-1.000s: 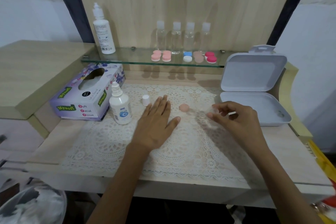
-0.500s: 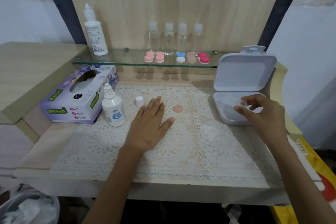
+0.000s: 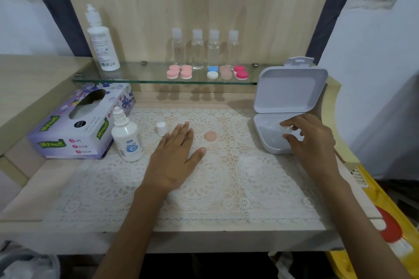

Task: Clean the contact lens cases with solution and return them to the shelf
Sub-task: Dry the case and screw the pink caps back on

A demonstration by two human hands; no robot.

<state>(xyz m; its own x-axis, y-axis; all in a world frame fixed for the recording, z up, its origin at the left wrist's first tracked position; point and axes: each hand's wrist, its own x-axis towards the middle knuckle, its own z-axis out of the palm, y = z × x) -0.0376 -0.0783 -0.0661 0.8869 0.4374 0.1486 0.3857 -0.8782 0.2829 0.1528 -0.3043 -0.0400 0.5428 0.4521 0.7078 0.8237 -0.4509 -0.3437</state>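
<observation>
Several contact lens cases, pink [image 3: 179, 72], blue-and-white [image 3: 212, 72], beige [image 3: 225, 72] and red [image 3: 241, 72], lie on the glass shelf [image 3: 136, 78]. A peach lens-case cap [image 3: 210, 136] lies on the lace mat [image 3: 204, 188]. The small solution bottle [image 3: 127, 138] stands uncapped, with its white cap [image 3: 161, 128] beside it. My left hand [image 3: 175, 157] rests flat on the mat, fingers straight, just left of the peach cap. My right hand [image 3: 310, 140] hovers over the open white box [image 3: 269, 145] and pinches a small clear piece [image 3: 286, 129] between thumb and fingers.
A tall white solution bottle [image 3: 101, 43] and several clear bottles [image 3: 205, 48] stand on the shelf. A purple tissue box [image 3: 79, 122] sits at the left. The white box's lid [image 3: 290, 90] stands upright. Yellow packaging [image 3: 385, 222] lies at the right edge.
My right hand has carried the small clear piece from the mat rightward to over the open white box. The left hand stays flat on the mat.
</observation>
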